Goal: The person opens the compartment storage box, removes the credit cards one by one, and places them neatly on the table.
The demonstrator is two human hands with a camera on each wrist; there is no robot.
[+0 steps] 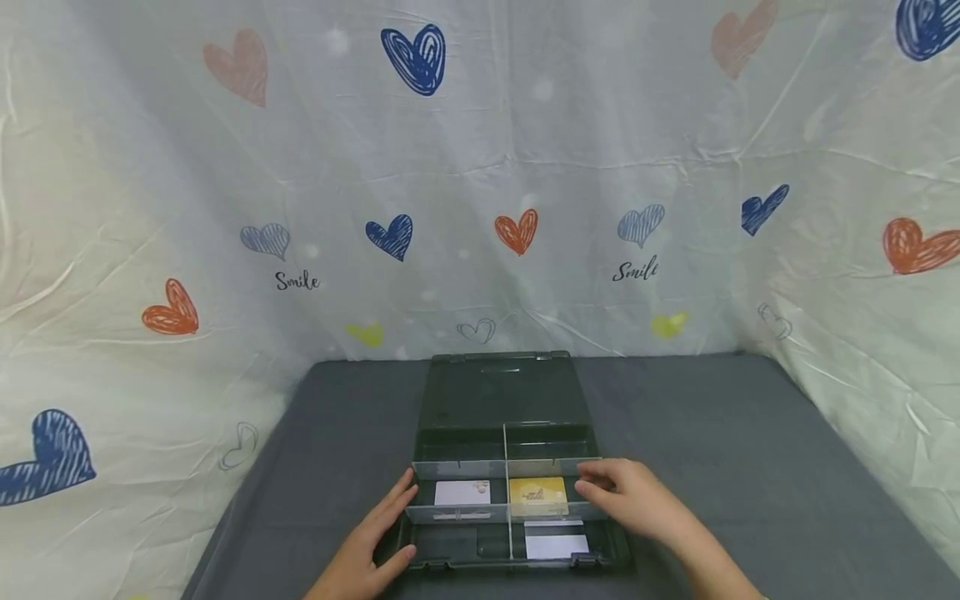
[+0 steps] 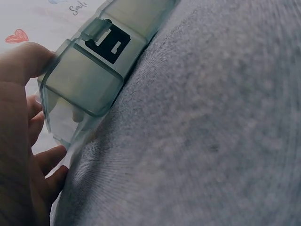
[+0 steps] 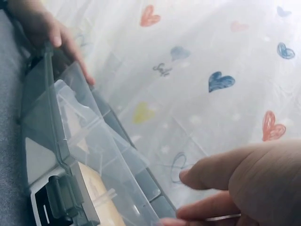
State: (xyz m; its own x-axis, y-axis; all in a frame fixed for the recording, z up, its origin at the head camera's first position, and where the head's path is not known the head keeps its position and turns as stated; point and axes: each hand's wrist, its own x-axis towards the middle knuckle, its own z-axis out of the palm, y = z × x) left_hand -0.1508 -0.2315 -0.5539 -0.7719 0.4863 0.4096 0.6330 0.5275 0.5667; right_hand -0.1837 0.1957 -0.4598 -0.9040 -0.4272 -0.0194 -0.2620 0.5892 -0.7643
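Note:
A dark translucent organizer box (image 1: 495, 546) lies with its lid (image 1: 498, 392) laid back. My left hand (image 1: 375, 537) rests along the box's left side, fingers spread by the wall and thumb at the front corner; in the left wrist view the thumb touches the top edge. Over the right end of the middle row is my right hand (image 1: 633, 500), thumb and fingers apart with nothing between them. Beside its fingertips, a yellow card (image 1: 537, 496) lies in the middle right compartment. A white card (image 1: 462, 492) occupies the middle left one, and another white card (image 1: 557, 547) the front right.
A clear upright divider (image 1: 508, 492) runs front to back through the compartments. Black latches (image 2: 110, 44) sit on the box's front. Grey cloth (image 1: 697, 417) covers the table, and a white curtain (image 1: 465, 150) printed with hearts hangs behind and at the sides.

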